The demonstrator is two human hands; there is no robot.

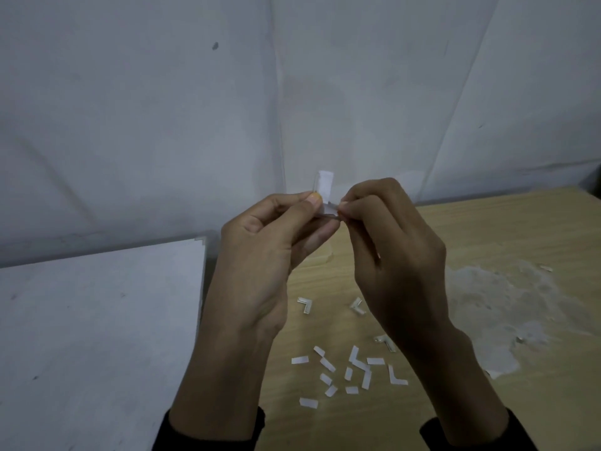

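Cuffs (214,428) nearest you. Your left hand (270,236) pinches the L-shaped corner piece (325,185), one leg upright, above the table (487,229); your right hand (390,236), just right of it, pinches the backing strip (331,210) on its horizontal leg.

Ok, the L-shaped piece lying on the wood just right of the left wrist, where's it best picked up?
Probably from above, pinching across one arm of the L-shaped piece near its end. It lies flat on the table, each arm is narrow, and the bare wood around it leaves room for fingertips.
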